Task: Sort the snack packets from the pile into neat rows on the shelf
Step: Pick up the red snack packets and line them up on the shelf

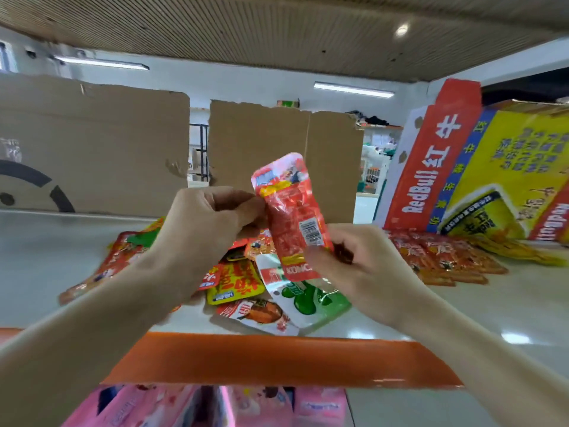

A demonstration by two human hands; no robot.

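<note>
Your left hand [212, 223] and right hand [348, 260] pinch one red packet [292, 220] above the pile [246, 288], apparently checking which row [446, 257] it suits

Left hand [206, 223] hides part of the pile [237, 285]; bottom edge crops pink packets [261, 406].
</note>
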